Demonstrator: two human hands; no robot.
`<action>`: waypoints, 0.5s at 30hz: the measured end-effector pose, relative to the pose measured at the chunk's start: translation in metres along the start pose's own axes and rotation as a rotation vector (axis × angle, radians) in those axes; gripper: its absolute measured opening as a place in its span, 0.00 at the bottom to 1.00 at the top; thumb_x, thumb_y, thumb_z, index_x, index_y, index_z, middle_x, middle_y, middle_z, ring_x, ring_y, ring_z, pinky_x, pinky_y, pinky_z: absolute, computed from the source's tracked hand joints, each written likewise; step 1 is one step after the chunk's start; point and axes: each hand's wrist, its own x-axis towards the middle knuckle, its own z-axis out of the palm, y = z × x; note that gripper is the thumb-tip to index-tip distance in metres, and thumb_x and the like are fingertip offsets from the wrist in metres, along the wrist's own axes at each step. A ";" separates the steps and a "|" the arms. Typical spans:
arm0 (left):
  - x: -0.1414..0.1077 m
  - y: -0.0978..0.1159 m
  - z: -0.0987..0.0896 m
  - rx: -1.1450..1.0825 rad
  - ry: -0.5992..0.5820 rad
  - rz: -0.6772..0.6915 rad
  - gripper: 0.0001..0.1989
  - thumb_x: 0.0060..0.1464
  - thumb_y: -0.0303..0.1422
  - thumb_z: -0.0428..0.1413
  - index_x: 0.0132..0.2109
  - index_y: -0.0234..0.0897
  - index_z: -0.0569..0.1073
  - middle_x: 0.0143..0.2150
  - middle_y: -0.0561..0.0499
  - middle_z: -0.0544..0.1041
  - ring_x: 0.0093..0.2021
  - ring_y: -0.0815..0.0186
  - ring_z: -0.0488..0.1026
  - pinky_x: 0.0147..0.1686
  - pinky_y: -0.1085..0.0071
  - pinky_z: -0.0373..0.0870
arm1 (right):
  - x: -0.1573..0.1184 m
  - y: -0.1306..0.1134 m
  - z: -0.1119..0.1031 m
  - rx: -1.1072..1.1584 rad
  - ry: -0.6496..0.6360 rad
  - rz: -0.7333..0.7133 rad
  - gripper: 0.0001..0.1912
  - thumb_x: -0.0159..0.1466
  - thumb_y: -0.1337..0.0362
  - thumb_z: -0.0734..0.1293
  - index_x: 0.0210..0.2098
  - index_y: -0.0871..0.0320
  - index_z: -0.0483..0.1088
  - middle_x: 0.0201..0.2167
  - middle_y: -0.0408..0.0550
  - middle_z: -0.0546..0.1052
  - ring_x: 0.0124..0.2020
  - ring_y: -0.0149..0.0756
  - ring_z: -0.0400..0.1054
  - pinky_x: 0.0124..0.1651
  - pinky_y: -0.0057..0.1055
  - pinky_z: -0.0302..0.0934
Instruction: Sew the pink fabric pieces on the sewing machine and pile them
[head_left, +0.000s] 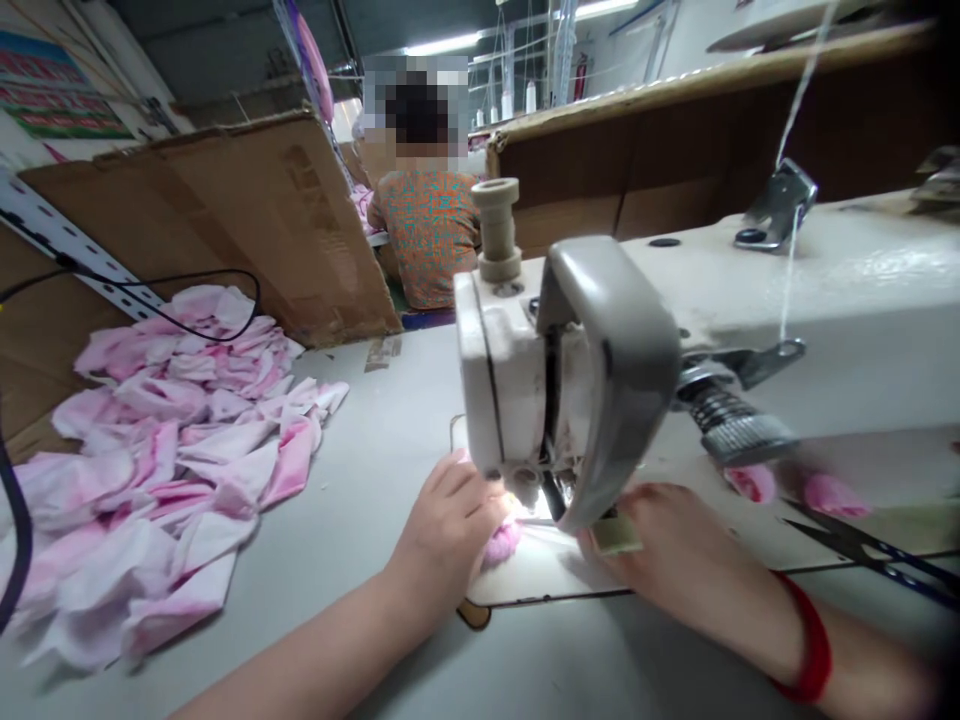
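A white sewing machine [480, 370] stands over the worktable, with a light shining at its needle area. Beside the needle, on the left, my left hand [448, 530] has its fingers closed on a small pink fluffy piece [502, 541]. My right hand [667, 545], a red band around its wrist, is at the right of the needle area, its fingers bent; a pale green piece [619, 535] shows at the fingertips. The machine's head and guard partly hide those fingers, and what they grip is unclear.
Pink and white cloth pieces [172, 430] are heaped at the left, with a black cable [255, 300] over them. Black scissors [862, 548] and two pink pieces [752, 484] lie at the right. Cardboard [225, 220] stands behind. A person [429, 235] sits further back.
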 end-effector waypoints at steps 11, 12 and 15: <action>-0.002 0.011 -0.004 0.019 -0.010 0.002 0.11 0.56 0.26 0.42 0.35 0.37 0.69 0.30 0.52 0.70 0.32 0.66 0.63 0.35 0.67 0.62 | -0.003 -0.004 -0.003 -0.050 -0.001 0.012 0.09 0.58 0.65 0.57 0.23 0.56 0.64 0.18 0.43 0.72 0.20 0.34 0.65 0.21 0.28 0.45; -0.002 0.011 -0.004 0.019 -0.006 0.005 0.12 0.56 0.26 0.41 0.35 0.36 0.69 0.29 0.52 0.70 0.32 0.67 0.63 0.34 0.68 0.61 | -0.002 -0.001 -0.004 -0.054 -0.010 0.047 0.09 0.58 0.65 0.57 0.23 0.56 0.64 0.19 0.44 0.72 0.21 0.35 0.65 0.21 0.28 0.46; 0.000 0.010 -0.006 0.022 -0.029 -0.004 0.11 0.55 0.26 0.43 0.34 0.35 0.69 0.28 0.53 0.69 0.30 0.68 0.62 0.34 0.70 0.61 | 0.004 0.004 -0.004 -0.054 -0.042 0.068 0.12 0.58 0.64 0.55 0.22 0.57 0.64 0.20 0.46 0.72 0.22 0.36 0.66 0.21 0.28 0.47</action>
